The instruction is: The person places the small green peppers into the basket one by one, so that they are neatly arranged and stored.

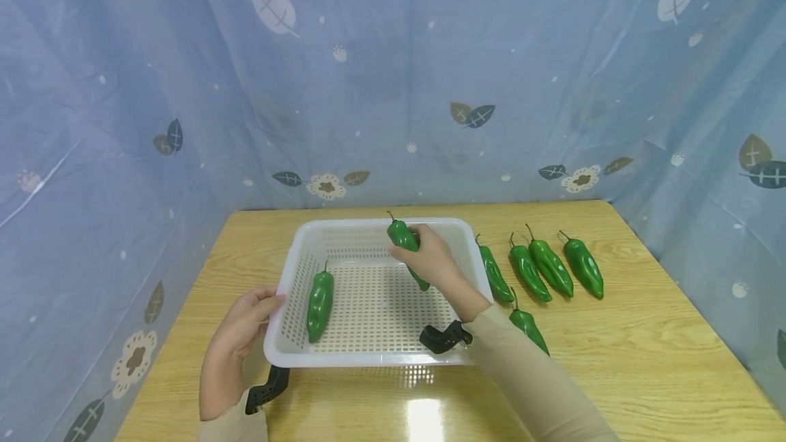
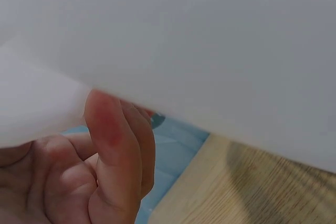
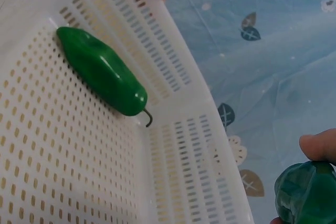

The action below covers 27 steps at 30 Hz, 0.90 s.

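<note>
From the head view, a person is sitting at a wooden desk [image 1: 614, 360] with a white perforated basket [image 1: 368, 360] near its front edge. The right hand [image 1: 432, 261] is holding a green pepper [image 1: 402, 236], fingers curled around it, over the basket's far side. One other pepper [image 1: 320, 303] is already lying inside along the basket's left wall. Five loose peppers [image 1: 552, 269] are lying on the desk to the right of the basket, so the loading is looking less than half done, with one in, one in hand and five waiting. The left hand [image 1: 242, 329] is pressing against the basket's front left corner, thumb on the rim. From the left wrist view, the thumb and curled fingers [image 2: 113, 145] are gripping the white rim, which is filling most of the picture. From the right wrist view, the pepper in the basket [image 3: 102, 72] is resting by the slotted wall, and the held pepper [image 3: 307, 192] is showing at the lower right under a fingertip.
</note>
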Tool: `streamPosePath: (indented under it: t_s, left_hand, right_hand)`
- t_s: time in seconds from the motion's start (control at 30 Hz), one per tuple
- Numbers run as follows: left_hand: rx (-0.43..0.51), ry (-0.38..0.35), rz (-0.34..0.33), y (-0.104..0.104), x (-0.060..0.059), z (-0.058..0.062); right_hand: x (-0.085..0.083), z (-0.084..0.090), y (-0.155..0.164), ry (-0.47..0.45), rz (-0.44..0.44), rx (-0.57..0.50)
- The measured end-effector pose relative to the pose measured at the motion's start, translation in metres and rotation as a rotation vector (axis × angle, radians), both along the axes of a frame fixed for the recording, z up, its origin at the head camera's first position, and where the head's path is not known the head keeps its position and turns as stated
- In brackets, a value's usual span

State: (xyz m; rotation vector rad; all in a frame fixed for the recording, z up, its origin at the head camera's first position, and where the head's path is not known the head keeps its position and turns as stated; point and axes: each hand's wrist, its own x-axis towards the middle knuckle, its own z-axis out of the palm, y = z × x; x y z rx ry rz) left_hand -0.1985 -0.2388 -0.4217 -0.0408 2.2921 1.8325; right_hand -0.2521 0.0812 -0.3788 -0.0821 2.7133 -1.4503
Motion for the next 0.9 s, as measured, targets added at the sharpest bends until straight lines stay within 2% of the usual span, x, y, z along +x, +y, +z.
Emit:
streamPosePath:
  t_s: [0.5, 0.9]
  left_hand:
    - [0.001, 0.006, 0.01, 0.001, 0.0, 0.002]
    - [-0.018, 0.016, 0.013, 0.001, -0.001, 0.0]
  right_hand:
    - [-0.001, 0.001, -0.013, -0.012, 0.016, 0.009]
    - [-0.004, -0.005, -0.019, -0.021, 0.02, 0.019]
